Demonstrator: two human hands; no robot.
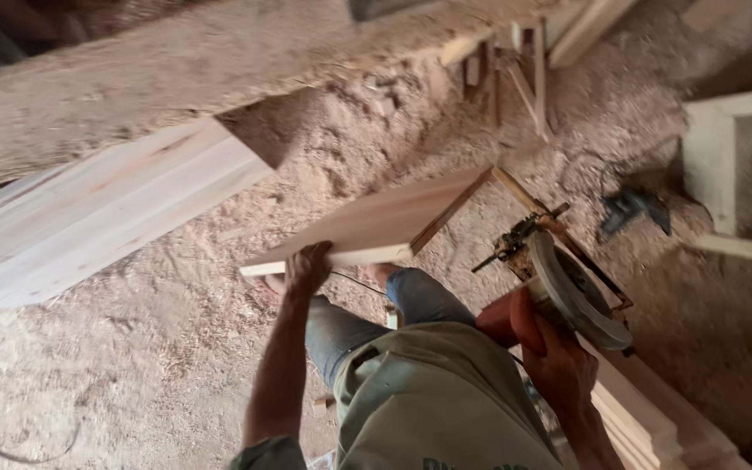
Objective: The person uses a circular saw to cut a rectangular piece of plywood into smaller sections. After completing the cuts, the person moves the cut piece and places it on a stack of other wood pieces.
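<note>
1. Sawdust covers the whole floor in the head view, which looks straight down at a standing person's arms, shirt and jeans.
2. The left hand is closed over the near edge of a pale wooden board, fingers curled on top, holding it tilted above the floor in front of the person's knees.
3. The right hand is wrapped around the red handle of a circular saw, whose round blade guard sits just beyond the knuckles, beside the board's right end.
4. Stacked planks lie under and beside the saw, at the lower right.
5. A wide light plank lies on the left, with a rough, dust-coated beam running above it.
6. A pale wooden frame stands at the right edge, and a dark tool lies on the sawdust near it.
</note>
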